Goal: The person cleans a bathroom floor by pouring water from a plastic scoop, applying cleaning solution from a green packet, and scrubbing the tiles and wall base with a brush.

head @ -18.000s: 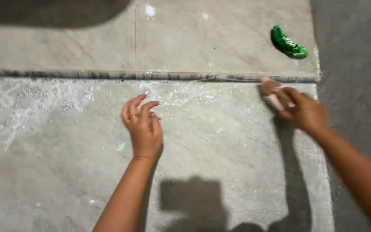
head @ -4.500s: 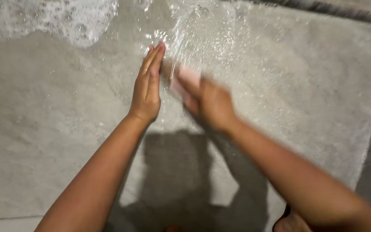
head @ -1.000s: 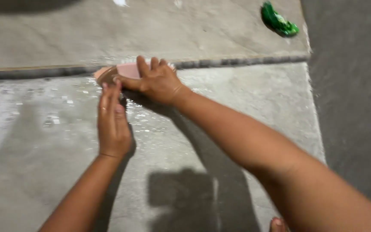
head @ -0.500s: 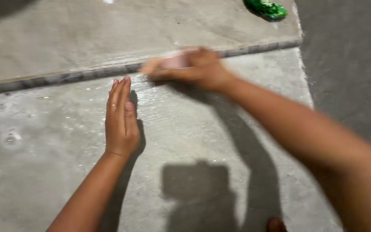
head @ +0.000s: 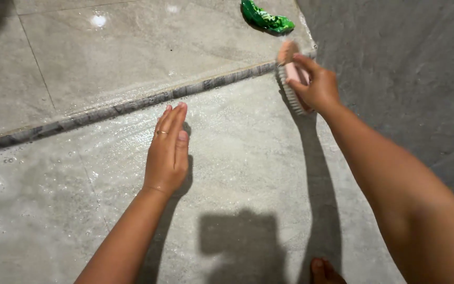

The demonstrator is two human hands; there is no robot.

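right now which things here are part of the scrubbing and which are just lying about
In use:
- pink scrub brush, held in the right hand at the floor's right edge
- wet, soapy stone floor, with the left hand flat and edge-on over it
- dark stone strip that the wet patch runs along

Lying about:
- crumpled green packet on the upper slab
- grey rough surface at right

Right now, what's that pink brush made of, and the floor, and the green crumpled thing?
The scrubbing brush in the right hand looks like smooth pink plastic with pale stiff bristles. The floor looks like polished grey stone or tile, veined, wet and shiny. The green crumpled thing seems to be thin glossy plastic wrapper, since it creases and gleams.
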